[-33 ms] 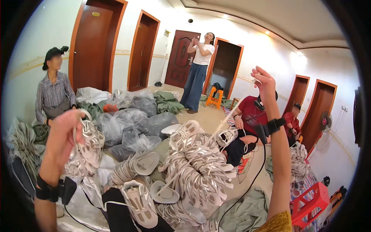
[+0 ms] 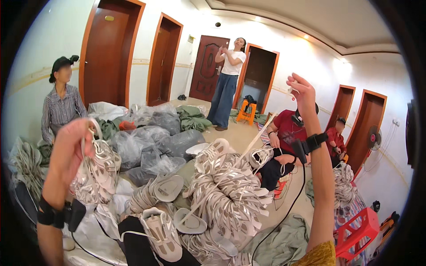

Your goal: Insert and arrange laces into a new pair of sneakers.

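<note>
A beige and white shoe upper (image 2: 162,235) rests on my dark-trousered lap, with a pale shoelace (image 2: 258,141) running out from it. Raised high at the right, my right hand (image 2: 304,95) is closed in a pinch on one end of the lace, pulled out in a long slanting line. At the left my left hand (image 2: 71,150) is lifted too, its fingers closed round the other stretch of lace, which loops over them and hangs down. Both wrists wear black straps with small devices and cables.
A big coiled heap of shoe uppers (image 2: 230,190) lies before me. Clear plastic bags (image 2: 146,144) are piled behind it. A red plastic stool (image 2: 357,232) stands at the right. A person in a red shirt (image 2: 288,128) sits close ahead, handling laces; other people sit or stand farther off.
My left hand has risen slightly with the lace. My right hand is almost unmoved, and the shoe upper stays on my lap.
</note>
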Tool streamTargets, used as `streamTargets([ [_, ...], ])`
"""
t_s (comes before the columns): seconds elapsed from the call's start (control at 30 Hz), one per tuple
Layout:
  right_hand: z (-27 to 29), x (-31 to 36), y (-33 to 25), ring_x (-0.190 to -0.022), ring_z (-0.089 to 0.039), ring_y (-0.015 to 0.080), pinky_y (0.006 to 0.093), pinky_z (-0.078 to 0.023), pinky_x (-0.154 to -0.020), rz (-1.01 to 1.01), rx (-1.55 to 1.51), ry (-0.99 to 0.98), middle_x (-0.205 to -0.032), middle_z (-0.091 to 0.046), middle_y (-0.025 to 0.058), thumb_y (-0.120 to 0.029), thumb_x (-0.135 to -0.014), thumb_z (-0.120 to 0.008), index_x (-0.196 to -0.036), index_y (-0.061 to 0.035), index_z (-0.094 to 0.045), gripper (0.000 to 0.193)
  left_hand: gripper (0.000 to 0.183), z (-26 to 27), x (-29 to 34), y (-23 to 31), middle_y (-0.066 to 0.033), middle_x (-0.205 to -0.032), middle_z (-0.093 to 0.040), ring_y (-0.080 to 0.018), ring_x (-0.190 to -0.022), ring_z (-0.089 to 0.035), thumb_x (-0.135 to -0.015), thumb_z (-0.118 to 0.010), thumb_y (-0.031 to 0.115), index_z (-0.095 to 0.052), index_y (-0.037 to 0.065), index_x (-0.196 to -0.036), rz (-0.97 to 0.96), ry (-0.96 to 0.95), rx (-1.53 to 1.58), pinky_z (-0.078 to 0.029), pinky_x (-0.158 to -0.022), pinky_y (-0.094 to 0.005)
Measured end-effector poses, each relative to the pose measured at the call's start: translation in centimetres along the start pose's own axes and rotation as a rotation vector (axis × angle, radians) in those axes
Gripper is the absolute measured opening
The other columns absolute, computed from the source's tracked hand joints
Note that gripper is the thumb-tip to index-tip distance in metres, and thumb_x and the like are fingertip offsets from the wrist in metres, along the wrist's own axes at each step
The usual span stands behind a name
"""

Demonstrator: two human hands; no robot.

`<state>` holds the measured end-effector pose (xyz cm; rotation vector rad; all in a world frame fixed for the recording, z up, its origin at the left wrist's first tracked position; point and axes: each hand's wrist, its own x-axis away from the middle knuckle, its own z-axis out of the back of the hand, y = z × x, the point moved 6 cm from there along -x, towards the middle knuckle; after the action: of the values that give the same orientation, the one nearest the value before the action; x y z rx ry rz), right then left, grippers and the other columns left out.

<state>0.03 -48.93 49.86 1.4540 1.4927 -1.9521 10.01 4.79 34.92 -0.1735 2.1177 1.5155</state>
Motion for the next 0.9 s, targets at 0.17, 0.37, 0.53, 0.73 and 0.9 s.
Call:
streamTargets([
  [0.17,-3.0,-1.7,-3.9,-0.083,-0.057,0.0139,0.0244,-0.046,-0.072,0.108,0.085,-0.022,-0.096,-0.061,0.0098,-0.006,-0.069,-0.065,-0.108,0.0049,-0.057,0.041,0.019,-1.3,-3.8,7.4,0.0028,-0.057,-0.046,-0.0059,-0.043,-0.043,-0.087,-0.052,0.022,-0.057,0.004,-0.092,-0.134,0.017,-0.080,-0.039,-0.041,-0.0200],
  [0.37,-7.9,-2.5,-9.2,-0.074,-0.055,0.0098,0.0208,-0.044,-0.069,0.362,0.219,-0.109,-0.084,-0.061,0.0042,-0.005,-0.063,-0.067,-0.102,0.0056,-0.060,0.040,0.024,-4.5,-5.5,14.8,0.0046,-0.053,-0.042,-0.0037,-0.041,-0.041,-0.088,-0.050,0.027,-0.057,0.005,-0.096,-0.368,0.026,-0.256,-0.038,-0.037,-0.0182],
  [0.53,-13.3,-2.1,-13.1,-0.072,-0.057,0.0097,0.0211,-0.044,-0.063,0.435,0.185,-0.190,-0.084,-0.062,0.0048,-0.006,-0.062,-0.068,-0.103,0.0044,-0.060,0.043,0.017,-7.3,-6.6,18.9,0.0031,-0.055,-0.042,-0.0046,-0.044,-0.040,-0.087,-0.049,0.020,-0.052,0.007,-0.076,-0.513,-0.064,-0.280,-0.038,-0.042,-0.0209],
  [0.73,-19.3,-0.2,-18.1,-0.067,-0.054,0.0141,0.0250,-0.043,-0.064,0.508,0.151,-0.303,-0.082,-0.060,0.0057,-0.013,-0.058,-0.070,-0.099,0.0014,-0.061,0.044,0.018,-12.3,-6.1,21.5,0.0018,-0.058,-0.045,-0.0069,-0.047,-0.043,-0.088,-0.049,0.018,-0.052,0.005,-0.076,-0.530,-0.087,-0.239,-0.040,-0.046,-0.0227],
  [0.9,-23.5,1.2,-21.5,-0.069,-0.054,0.0183,0.0286,-0.043,-0.065,0.660,0.112,-0.327,-0.076,-0.058,0.0082,-0.016,-0.057,-0.071,-0.094,0.0018,-0.061,0.043,0.020,-15.0,-5.7,23.5,-0.0015,-0.063,-0.051,-0.0082,-0.048,-0.046,-0.089,-0.048,0.019,-0.054,0.000,-0.091,-0.549,-0.097,-0.282,-0.042,-0.048,-0.0230],
])
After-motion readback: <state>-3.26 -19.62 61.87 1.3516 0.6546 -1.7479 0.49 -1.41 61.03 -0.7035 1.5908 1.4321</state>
